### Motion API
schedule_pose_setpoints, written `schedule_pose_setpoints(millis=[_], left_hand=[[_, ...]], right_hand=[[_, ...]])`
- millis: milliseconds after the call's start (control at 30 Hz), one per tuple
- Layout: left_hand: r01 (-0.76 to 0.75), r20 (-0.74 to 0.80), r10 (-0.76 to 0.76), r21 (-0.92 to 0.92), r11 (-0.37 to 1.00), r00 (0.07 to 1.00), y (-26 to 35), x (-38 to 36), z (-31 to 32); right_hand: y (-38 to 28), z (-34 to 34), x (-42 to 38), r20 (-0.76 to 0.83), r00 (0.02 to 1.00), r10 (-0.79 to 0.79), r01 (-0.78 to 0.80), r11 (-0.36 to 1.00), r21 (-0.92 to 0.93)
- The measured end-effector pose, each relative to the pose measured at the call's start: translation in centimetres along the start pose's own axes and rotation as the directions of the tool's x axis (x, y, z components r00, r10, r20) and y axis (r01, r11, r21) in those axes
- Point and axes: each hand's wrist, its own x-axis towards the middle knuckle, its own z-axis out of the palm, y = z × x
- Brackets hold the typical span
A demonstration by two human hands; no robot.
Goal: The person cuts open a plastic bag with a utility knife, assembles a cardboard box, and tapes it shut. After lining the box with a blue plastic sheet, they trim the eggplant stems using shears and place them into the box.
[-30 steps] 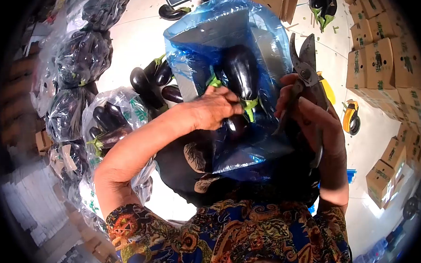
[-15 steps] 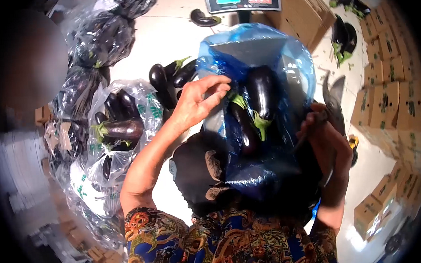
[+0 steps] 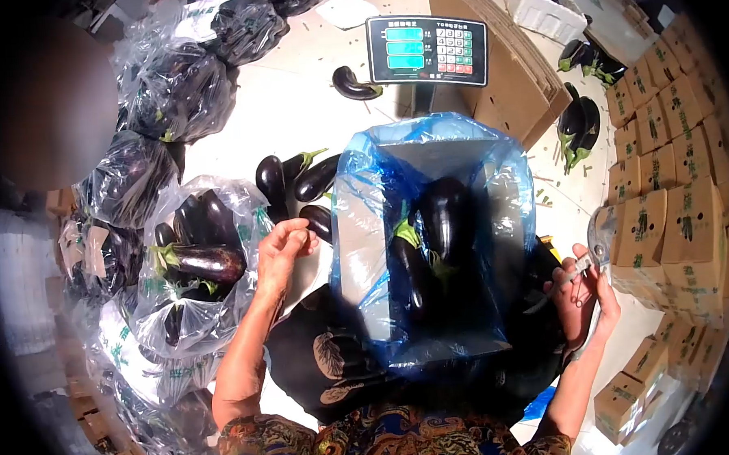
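My right hand (image 3: 579, 295) is wrapped round a pair of pruning shears (image 3: 601, 237), right of a blue plastic bag. The blue bag (image 3: 354, 269) lines an open box in front of me. Inside it lie a large dark eggplant (image 3: 445, 216) and a slimmer eggplant (image 3: 411, 266) with a green cap. My left hand (image 3: 280, 255) is closed, its fingertips pinched together beside a loose eggplant (image 3: 319, 221) left of the bag. Whether it holds anything small is hidden.
Behind the bag stands a digital scale display (image 3: 426, 50), next to flattened cardboard (image 3: 496, 75). A clear bag of eggplants (image 3: 213, 307) and dark filled bags (image 3: 171, 89) line the left. Stacked cartons (image 3: 665, 222) stand right. Loose eggplants (image 3: 578, 129) lie on the floor.
My left hand has moved left, out from over the blue bag to the loose eggplants. My right hand, with the shears, has moved right and away from the bag. The view has shifted.
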Motion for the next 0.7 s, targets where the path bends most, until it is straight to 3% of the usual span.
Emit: schedule_pose_setpoints(millis=[267,333,367,433,500,567,633,667,700], left_hand=[[-0.161,-0.04,0.166,0.106,0.981,0.985,0.8,-1.2,-0.6],[-0.243,-0.029,0.259,0.258,0.935,0.966,-0.1,-1.3,-1.5],[-0.275,-0.042,0.31,0.358,0.892,0.95,-0.3,-1.7,-2.1],[-0.406,0.051,0.509,0.673,0.618,0.859,1.6,-2.6,-3.2],[-0.492,0.078,0.69,0.758,0.428,0.72,1.3,-2.7,-5.9],[-0.4,0.106,0.747,0.888,0.226,0.657,1.1,-2.8,-9.7],[-0.192,0.016,0.698,0.966,0.174,0.716,0.4,-3.8,-13.3],[-0.102,-0.016,0.694,0.986,0.129,0.72,-0.7,-4.0,-15.7],[-0.017,-0.044,0.691,0.997,0.081,0.721,-1.6,-4.3,-17.8]], right_hand=[[-1.7,-2.0,0.6,0.03,0.999,-0.02,0.02,1.0,0.015],[-2.0,-2.5,0.3,-0.033,0.999,-0.017,0.016,1.0,-0.016],[-2.1,-3.9,0.3,0.036,0.999,-0.013,0.013,1.0,-0.004],[-2.2,-3.8,0.1,0.004,1.0,-0.025,0.025,0.995,-0.096],[-2.3,-2.9,0.3,0.049,0.999,-0.006,0.015,0.982,-0.188],[-2.7,-2.4,0.3,-0.031,0.999,0.02,-0.027,0.971,-0.238],[-2.4,-1.5,0.4,0.027,0.998,0.063,-0.055,0.973,-0.224],[0.2,6.9,-0.7,-0.382,0.899,-0.213,0.055,0.922,-0.384],[0.2,6.9,-0.6,-0.357,0.914,-0.195,0.046,0.921,-0.386]])
